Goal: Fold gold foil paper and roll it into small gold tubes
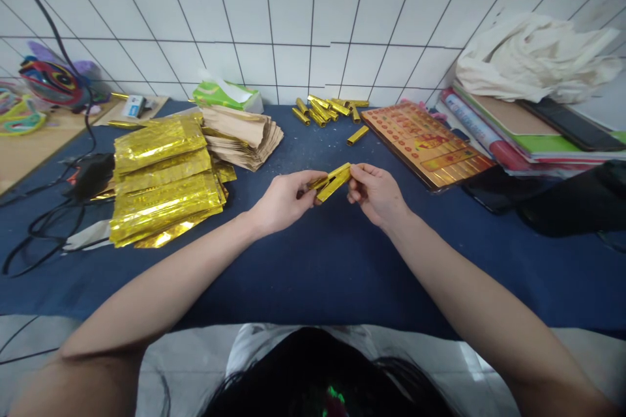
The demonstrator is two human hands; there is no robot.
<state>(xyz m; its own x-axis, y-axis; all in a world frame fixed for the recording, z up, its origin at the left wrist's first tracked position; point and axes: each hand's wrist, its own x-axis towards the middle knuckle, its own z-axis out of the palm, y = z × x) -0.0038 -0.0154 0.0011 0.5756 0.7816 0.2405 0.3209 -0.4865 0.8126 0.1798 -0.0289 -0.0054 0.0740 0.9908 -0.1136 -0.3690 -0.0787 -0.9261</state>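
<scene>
Between my two hands, above the blue cloth, is a folded piece of gold foil paper (333,186) with a slit-like gap showing along it. My left hand (288,199) pinches its left end between thumb and fingers. At the upper right end, my right hand (374,192) grips it with thumb and forefinger, the other fingers curled. Beyond my hands lies a pile of rolled gold paper pieces (325,109), and one single gold roll (358,135) sits nearer. Left of my left hand are stacked gold foil sheets (163,176) and a stack of brown paper (244,133).
A green tissue pack (229,96) stands by the tiled wall. To the right are a red-gold printed packet (423,143), a dark phone (577,124) on books, a white cloth (533,62) and a black case (577,202). Black cables (44,228) trail at left over the blue tablecloth (313,273).
</scene>
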